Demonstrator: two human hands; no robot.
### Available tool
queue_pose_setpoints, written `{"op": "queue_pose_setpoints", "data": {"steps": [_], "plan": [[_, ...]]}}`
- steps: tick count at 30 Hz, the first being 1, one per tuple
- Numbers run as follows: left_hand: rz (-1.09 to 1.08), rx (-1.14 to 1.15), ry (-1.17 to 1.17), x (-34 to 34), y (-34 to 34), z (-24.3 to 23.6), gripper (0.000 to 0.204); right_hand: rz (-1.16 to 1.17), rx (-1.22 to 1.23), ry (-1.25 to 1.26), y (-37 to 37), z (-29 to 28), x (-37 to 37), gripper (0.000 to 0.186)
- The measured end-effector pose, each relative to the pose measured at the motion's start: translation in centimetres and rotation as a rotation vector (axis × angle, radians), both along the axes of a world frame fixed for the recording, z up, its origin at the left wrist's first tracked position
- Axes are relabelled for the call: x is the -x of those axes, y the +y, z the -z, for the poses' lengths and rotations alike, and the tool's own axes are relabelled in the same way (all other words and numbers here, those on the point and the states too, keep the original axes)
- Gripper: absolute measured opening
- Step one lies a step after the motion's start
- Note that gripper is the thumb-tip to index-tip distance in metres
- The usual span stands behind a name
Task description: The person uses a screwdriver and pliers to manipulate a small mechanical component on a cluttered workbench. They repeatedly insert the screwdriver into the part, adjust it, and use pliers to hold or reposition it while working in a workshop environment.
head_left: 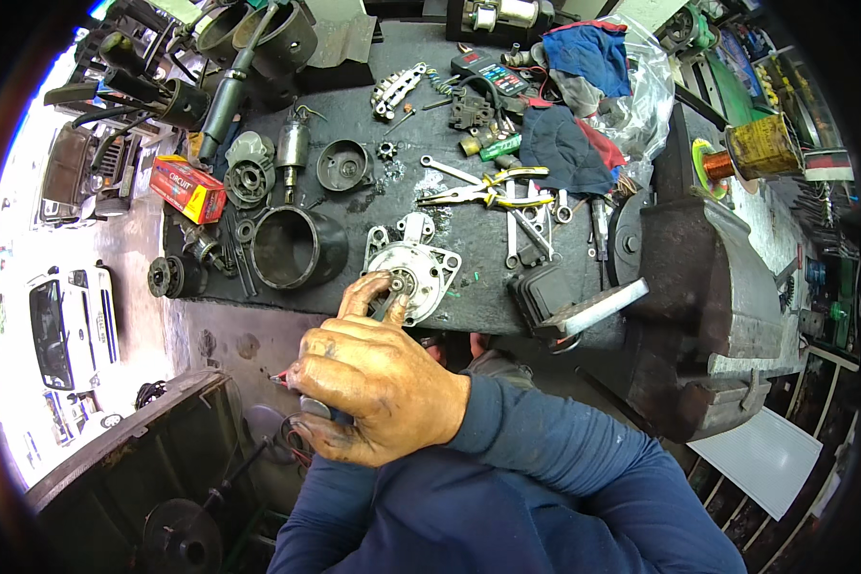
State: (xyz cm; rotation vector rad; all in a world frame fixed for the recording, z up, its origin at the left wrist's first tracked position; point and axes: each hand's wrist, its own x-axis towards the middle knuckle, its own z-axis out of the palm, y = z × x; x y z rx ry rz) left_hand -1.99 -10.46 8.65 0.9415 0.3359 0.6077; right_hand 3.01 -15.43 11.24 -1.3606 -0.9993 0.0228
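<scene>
My right hand [392, 392] is closed, palm down, over the bench's near edge. A grey piece shows between its curled fingers; its kind is hidden. Just beyond the fingers lies a pale cast-metal flanged housing [440, 273] with a round centre bore and bolt ears. Fingertips touch this housing near the bore, where a slim dark tip also shows. My left sleeve [320, 512] comes up from below. My left hand is mostly or wholly hidden behind the right one, so I cannot tell which hand those fingertips belong to.
A thick steel cylinder [335, 251] stands left of the housing, near a red box [187, 187]. Yellow-handled pliers [493, 196] and several spanners lie to the right, with rags [569, 148] beyond. A handled brush or pad [598, 311] and a bulky dark block [708, 287] are farther right.
</scene>
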Motion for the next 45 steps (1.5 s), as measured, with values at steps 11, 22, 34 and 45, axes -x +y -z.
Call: {"op": "queue_pose_setpoints", "data": {"steps": [11, 22, 34, 45], "plan": [[0.0, -0.016, -0.105, -0.2, 0.5, 2.8, 0.039, -0.123, -0.005, 0.04, -0.7, -1.1, -0.9, 0.033], [0.261, -0.834, 0.402, -0.5, 6.1, 8.7, 0.032, -0.007, -0.282, 0.599, -4.3, -3.1, -6.9, 0.047], [0.338, -0.742, 0.348, -1.3, 7.3, 8.6, 0.034, -0.082, -0.139, 0.544, -2.3, -1.9, -6.6, 0.042], [0.216, -0.733, 0.421, -0.7, 5.6, 8.9, 0.028, -0.083, -0.079, 0.576, -1.4, -2.1, -5.9, 0.041]]}}
